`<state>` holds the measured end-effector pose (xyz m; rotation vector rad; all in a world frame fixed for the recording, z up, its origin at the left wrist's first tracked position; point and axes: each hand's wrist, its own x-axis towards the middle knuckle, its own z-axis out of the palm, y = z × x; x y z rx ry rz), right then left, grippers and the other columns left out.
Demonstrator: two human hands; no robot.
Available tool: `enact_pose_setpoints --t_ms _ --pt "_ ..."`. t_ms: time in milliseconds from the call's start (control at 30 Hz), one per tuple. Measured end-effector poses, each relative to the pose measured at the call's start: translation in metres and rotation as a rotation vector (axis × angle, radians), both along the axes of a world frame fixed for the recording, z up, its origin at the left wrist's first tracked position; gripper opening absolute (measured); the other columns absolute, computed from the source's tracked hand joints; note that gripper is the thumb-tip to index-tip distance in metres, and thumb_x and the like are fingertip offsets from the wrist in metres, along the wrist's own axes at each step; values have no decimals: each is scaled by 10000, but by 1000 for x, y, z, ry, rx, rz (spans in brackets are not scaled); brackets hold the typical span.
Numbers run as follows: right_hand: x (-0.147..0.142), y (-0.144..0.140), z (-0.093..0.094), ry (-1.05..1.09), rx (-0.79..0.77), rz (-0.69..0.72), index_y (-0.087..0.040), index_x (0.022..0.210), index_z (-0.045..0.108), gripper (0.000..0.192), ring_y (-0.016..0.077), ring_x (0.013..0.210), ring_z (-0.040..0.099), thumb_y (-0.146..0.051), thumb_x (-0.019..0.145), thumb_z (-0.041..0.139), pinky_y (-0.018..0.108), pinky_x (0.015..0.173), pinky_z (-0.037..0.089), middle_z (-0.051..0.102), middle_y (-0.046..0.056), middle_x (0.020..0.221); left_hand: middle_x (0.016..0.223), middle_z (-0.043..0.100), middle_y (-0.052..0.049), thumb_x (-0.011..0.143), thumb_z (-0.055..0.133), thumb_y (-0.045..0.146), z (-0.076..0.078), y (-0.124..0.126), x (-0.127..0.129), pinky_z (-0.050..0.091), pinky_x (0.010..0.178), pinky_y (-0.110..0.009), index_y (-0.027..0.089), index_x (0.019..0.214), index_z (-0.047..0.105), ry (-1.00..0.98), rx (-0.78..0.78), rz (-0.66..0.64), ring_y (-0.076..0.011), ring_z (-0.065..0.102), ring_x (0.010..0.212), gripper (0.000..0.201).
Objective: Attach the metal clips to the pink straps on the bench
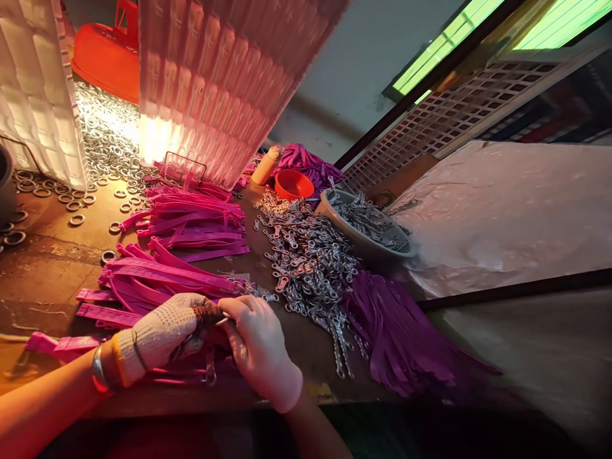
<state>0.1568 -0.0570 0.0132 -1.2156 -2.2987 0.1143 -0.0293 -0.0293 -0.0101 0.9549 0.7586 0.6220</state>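
- The left hand (167, 328), in a white knit glove with dots, has its fingers bent inward. Their tips are partly hidden, so one cannot tell what they grip.
- The right hand (262, 347), in a thin pale glove, pinches a small, thin silver metal piece (222, 320) between thumb and fingers. The hands meet at it, maybe so that one can steady while the other works.
- Long flat bright-pink straps (162, 277) lie in bunches by and beyond the hands, likely to be easy to reach.
- Shiny silver metal clasps (310, 255) sit in a heap on the right hand's side, probably for quick picking.
- A round grey plastic tub (351, 241) holds more, perhaps to stop them spilling.
- A big orange-red lamp (105, 64) hangs over silver metal rings (109, 153), seemingly for light.
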Motion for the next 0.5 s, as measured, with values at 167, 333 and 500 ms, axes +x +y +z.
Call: enact_pose_setpoints --t_ms 167,333,500 --pt "9 1 12 -62 -171 -33 -196 862 626 260 169 713 567 -284 1030 448 288 663 375 626 22 752 556 512 24 892 570 504 19 3 0 292 418 -202 166 789 620 242 224 -57 -96 398 462 357" --pt "2 -4 7 -97 -150 -110 -188 758 614 375 157 631 532 -316 1037 400 286 619 329 606 29 678 545 502 37 845 590 447 26 7 5 312 439 -204 178 719 548 200 196 -65 -90 393 464 299" --pt "-9 -7 -5 161 -244 -222 -177 1008 636 275 183 717 599 -356 1030 428 274 653 380 680 47 807 519 439 53 762 627 412 21 9 14 294 411 -210 195 715 518 32 -62 55 -76 351 415 248"
